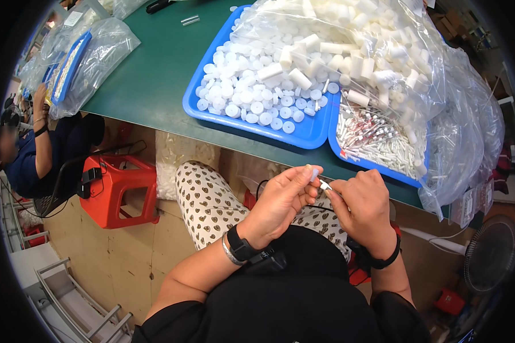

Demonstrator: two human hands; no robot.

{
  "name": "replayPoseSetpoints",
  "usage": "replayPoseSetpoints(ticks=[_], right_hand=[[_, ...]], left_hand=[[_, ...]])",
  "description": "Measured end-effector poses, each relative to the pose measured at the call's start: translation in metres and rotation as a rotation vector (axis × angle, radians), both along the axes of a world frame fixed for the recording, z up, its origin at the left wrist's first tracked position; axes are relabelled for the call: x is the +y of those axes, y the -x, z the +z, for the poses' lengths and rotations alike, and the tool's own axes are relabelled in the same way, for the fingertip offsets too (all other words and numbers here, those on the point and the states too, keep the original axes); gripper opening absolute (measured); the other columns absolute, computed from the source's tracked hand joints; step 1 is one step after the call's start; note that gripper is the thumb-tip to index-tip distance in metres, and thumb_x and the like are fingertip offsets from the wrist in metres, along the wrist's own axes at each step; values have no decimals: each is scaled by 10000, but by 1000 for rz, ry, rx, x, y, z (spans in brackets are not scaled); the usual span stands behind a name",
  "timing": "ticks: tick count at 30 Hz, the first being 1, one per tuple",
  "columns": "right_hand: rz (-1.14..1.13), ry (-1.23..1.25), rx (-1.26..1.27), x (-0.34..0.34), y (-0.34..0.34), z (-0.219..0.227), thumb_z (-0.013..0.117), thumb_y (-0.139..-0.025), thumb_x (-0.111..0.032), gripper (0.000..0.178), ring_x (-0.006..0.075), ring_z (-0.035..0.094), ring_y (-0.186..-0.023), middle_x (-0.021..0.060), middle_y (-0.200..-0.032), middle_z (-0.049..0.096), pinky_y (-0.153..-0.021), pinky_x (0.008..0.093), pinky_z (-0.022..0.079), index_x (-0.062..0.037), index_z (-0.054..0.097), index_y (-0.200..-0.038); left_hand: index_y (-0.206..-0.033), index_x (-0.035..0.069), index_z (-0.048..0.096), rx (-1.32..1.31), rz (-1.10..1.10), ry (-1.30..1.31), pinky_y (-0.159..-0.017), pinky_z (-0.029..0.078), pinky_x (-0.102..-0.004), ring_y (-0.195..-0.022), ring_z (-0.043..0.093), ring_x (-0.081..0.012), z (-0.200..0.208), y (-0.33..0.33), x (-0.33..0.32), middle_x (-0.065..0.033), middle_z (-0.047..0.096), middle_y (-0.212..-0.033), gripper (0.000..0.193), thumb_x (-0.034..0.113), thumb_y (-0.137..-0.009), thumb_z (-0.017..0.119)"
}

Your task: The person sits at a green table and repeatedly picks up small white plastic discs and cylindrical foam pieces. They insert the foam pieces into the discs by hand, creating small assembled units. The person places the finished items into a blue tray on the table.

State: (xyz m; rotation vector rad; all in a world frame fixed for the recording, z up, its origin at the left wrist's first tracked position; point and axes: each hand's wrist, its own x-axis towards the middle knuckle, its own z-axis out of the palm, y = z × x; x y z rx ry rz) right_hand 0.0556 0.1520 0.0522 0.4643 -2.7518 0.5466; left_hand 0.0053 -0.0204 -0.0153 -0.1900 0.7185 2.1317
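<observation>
Over my lap, just off the table's front edge, both hands are close together. My left hand [283, 197] pinches a small translucent white disc [314, 175] between thumb and fingertips. Opposite it, my right hand [363, 203] is closed on a small white cylindrical piece [325, 186], whose tip points toward the disc; a narrow gap seems to lie between the two. Beyond the hands, a blue tray [252, 127] holds a heap of similar translucent discs. Right of it, a second blue tray [377, 173] carries many thin white and metallic pins.
A clear plastic bag [469, 114] of thick white cylinders [357, 63] lies over both trays on the green table [149, 74]. A red stool [120, 191] stands at left, near a seated person [40, 143]. At lower right is a fan [489, 251].
</observation>
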Motion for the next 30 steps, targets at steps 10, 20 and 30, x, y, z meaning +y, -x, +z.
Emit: replayPoseSetpoints(ticks=[10, 20, 30], right_hand=[[-271, 748, -479, -4, -6, -25, 647, -896, -61, 51, 257, 517, -537, 82, -655, 593, -561, 379, 405, -26, 635, -862], [-194, 502, -295, 1, -5, -33, 633, -915, -91, 58, 281, 588, -606, 86, -697, 637, -591, 365, 431, -47, 646, -879], [-310, 2, 62, 55, 12, -5, 674, -874, -95, 76, 317, 633, -717, 126, -780, 661, -662, 407, 496, -37, 680, -923]], left_hand=[[-1204, 1, 601, 1, -16, -97, -729, 519, -268, -789, 590, -93, -12, -12, 11, -16, 623, -906, 321, 261, -1019, 563], [-1211, 5, 606, -91, -58, -62, -734, 517, -263, -787, 589, -89, -12, -11, 14, -10, 626, -896, 319, 255, -1013, 577], [-1173, 17, 593, 39, 34, 80, -800, 544, -248, -881, 651, -111, -8, -5, 4, -58, 654, -997, 301, 277, -1027, 548]])
